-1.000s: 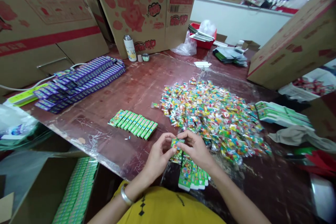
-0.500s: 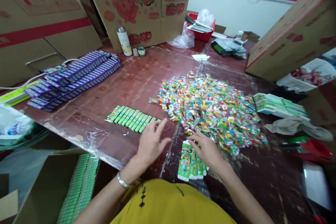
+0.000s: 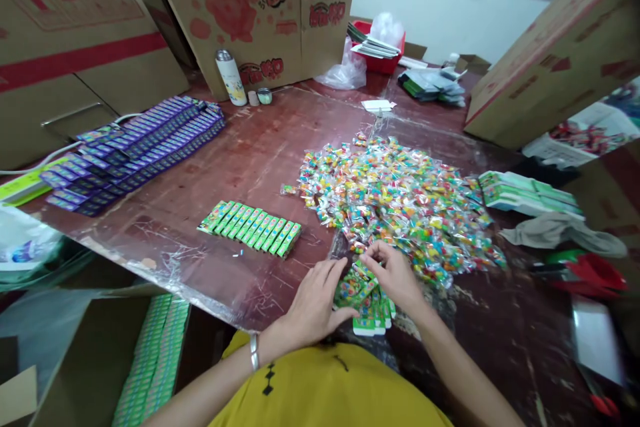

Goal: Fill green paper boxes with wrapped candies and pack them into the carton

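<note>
Right, the green carton [image 3: 353, 287] between your hands lies low in the frame, right of centre, its long axis slanting from lower left to upper right, with its upper end at your right fingers. Partly under it, more flat green cartons [image 3: 373, 320] run roughly up and down the frame, white ends toward the bottom edge. The row of green boxes [image 3: 250, 227] left of centre stretches sideways, each narrow box slanting up to the right. You have a scuffed, dark red desk [image 3: 260, 153] before you, with a heap of wrapped sweets [image 3: 400, 207] right of centre and purple boxes [image 3: 145, 147] at left. Large cardboard boxes [image 3: 240, 27] fill the upper left; a pale bottle [image 3: 231, 78] stands against one, and a red basket [image 3: 383, 65] sits near the white wall [image 3: 440, 13] at the top. Your left hand [image 3: 315, 300], reaching in from the bottom left with a bracelet [image 3: 255, 351] at its wrist, is back up, fingers extended and apart from the thumb, beside the carton. Your right hand [image 3: 395, 277] comes from the lower right, wrist bent, thumb and forefinger pinched on the carton's upper end.
</note>
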### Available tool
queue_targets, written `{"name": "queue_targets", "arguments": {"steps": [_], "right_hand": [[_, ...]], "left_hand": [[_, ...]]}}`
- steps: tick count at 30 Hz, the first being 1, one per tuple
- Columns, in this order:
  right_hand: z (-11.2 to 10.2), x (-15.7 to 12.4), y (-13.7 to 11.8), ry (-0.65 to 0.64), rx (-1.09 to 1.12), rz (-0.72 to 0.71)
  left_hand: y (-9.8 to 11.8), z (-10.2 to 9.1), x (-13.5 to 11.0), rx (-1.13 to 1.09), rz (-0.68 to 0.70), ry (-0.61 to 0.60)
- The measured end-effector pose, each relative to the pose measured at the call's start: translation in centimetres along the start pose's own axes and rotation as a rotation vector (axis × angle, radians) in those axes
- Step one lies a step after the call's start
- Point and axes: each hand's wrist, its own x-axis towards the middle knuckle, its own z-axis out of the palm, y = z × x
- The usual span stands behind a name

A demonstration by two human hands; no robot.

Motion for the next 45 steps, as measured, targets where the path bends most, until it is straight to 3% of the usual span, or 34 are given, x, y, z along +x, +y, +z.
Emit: {"name": "queue_targets", "arguments": {"steps": [5,8,13,16,20,26,28,31,32,34,37,41,42,45], "right_hand": [[0.9,1.3,-1.0,0.036,0.4,0.183],[1.4,0.8,-1.8,0.063,0.517,0.154],[1.4,-0.7,-2.7,-0.201,0.391,-0.04],[1.3,-0.9,-3.2,-0.294,0.219,-0.136],[1.1,-0.7,-4.1,-0.169,0.185,-0.179],[0.5,-0.3,-4.7,-0.24,0.159,-0.19],[-0.2,0.0,-4.7,-0.337,0.214,-0.111],[-1.5,0.5,-4.7,-0.612,0.216,-0.015],[-1.7,0.6,-4.6,-0.65,0.194,-0.006],[-1.7,0.6,-4.3,-0.595,0.183,0.005],[-0.7,0.2,-3.5,-0.405,0.286,0.058],[1.6,-0.5,-2.6,0.059,0.385,0.02],[2.1,-0.7,-2.5,0.121,0.392,0.008],[3.5,-1.0,-2.2,0.114,0.387,0.017]], "left_hand": [[0.6,-0.6,0.9,-0.068,-0.019,0.117],[0.6,-1.7,1.6,-0.281,-0.091,0.154],[0.0,-4.8,2.5,-0.959,-0.185,0.04],[-0.5,-6.0,2.7,-1.135,-0.205,0.003],[-0.7,-6.6,2.6,-1.162,-0.186,-0.05],[-0.3,-6.1,2.0,-1.179,-0.207,-0.045],[-0.1,-6.0,1.7,-1.094,-0.196,-0.1],[0.6,-5.8,1.3,-0.948,-0.135,-0.157],[0.8,-5.8,1.3,-0.909,-0.118,-0.149],[1.2,-5.5,1.3,-0.853,-0.115,-0.103],[1.2,-4.8,1.7,-0.813,-0.187,0.009],[0.8,-4.0,2.3,-0.927,-0.261,0.196],[0.8,-3.8,2.4,-0.961,-0.271,0.235],[0.7,-3.1,2.7,-0.99,-0.315,0.314]]}}
